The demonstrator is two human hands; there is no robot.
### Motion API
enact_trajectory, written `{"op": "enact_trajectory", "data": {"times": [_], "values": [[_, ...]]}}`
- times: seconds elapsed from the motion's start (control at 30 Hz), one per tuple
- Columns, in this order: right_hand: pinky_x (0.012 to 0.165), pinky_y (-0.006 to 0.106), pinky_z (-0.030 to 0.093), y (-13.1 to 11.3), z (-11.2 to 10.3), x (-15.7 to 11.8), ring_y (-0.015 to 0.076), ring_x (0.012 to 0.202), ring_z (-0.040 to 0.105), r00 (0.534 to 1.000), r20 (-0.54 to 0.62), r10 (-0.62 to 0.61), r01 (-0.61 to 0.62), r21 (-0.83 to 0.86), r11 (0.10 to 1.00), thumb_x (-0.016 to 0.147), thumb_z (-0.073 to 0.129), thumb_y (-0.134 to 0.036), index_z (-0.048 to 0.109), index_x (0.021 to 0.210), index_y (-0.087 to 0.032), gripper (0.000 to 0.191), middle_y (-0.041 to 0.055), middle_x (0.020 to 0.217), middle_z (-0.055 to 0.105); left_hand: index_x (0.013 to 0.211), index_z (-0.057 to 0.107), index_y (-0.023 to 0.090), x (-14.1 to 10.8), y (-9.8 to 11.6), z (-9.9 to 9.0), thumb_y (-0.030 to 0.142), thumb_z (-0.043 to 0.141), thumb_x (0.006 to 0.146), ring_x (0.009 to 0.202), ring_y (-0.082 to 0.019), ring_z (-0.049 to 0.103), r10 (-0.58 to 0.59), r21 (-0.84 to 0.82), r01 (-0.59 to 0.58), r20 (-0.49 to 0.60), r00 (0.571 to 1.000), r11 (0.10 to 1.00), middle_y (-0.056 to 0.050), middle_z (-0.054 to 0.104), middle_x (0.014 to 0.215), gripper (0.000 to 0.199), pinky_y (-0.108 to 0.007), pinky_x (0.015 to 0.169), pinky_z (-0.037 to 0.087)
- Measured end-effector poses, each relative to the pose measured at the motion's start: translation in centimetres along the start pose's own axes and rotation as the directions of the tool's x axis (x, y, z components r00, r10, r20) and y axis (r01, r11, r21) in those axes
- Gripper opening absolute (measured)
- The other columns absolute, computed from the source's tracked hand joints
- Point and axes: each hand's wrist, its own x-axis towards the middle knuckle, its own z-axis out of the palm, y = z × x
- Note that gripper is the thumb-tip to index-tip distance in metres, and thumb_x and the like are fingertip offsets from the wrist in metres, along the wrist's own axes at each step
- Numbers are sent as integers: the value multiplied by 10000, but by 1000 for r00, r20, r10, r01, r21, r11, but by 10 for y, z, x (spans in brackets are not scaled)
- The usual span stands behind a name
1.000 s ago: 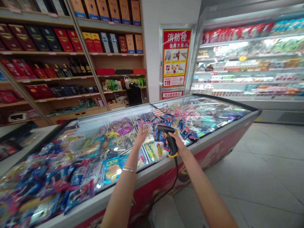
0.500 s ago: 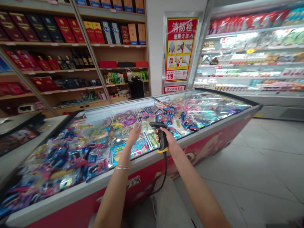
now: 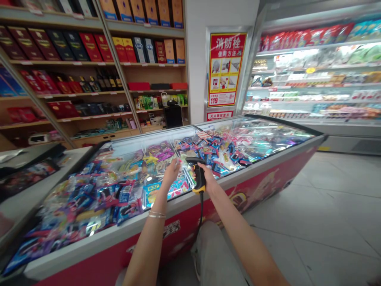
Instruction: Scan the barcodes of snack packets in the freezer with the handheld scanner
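Observation:
My left hand (image 3: 172, 174) hangs over the glass lid of a chest freezer, its fingertips near the colourful snack packets (image 3: 127, 194) beneath. I cannot tell if it pinches anything. Two thin bracelets (image 3: 156, 215) circle that wrist. My right hand (image 3: 206, 176) grips a black handheld barcode scanner (image 3: 199, 176) with a yellow base, just above the freezer's white front rim (image 3: 166, 209). A black cable (image 3: 201, 210) drops from the scanner past the rim.
Wooden shelves (image 3: 74, 75) of red and dark boxes stand at the back left, and a lit refrigerated case (image 3: 312, 75) stands at the right. A grey counter (image 3: 32, 186) lies at the left. Tiled floor (image 3: 297, 222) spreads right of the freezer.
The view has turned left, showing more of the freezer's left end. The scanner has shifted left in the picture, and my hands sit slightly closer together.

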Motion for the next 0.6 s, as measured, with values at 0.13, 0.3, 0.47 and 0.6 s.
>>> {"op": "enact_trajectory", "data": {"times": [0.13,0.3,0.47,0.6], "values": [[379,184,403,-2,0,-3,80,423,498,1000,21,-6,6,-1,1000,822,572,-295,568,728,-144,177,-6,584,593,1260,508,197,0,3,0,262,456,875,943,-256,665,-16,-37,15,-5,1000,999,-113,699,1008,394,-330,817,481],[373,181,394,-1,0,-7,78,424,494,1000,26,-10,11,-28,1000,831,551,-303,585,739,-139,190,10,616,614,1187,557,213,-2,10,-2,256,555,821,847,-249,675,-64,-228,61,-8,998,972,-97,698,940,368,-314,766,490],[363,181,388,-1,3,-13,77,424,497,1000,12,-3,4,-75,997,830,560,-306,597,746,-136,194,39,665,655,1251,497,225,-7,14,-5,316,522,851,652,-197,667,-98,-381,130,102,990,916,-116,656,1054,412,-270,540,491],[365,180,390,-1,3,-15,81,427,512,1000,5,25,-25,-48,999,856,526,-294,602,756,-126,210,44,659,656,1288,462,216,-8,14,-8,303,529,850,675,-194,671,-132,-402,174,131,983,899,-135,634,1086,451,-245,491,489]]}}
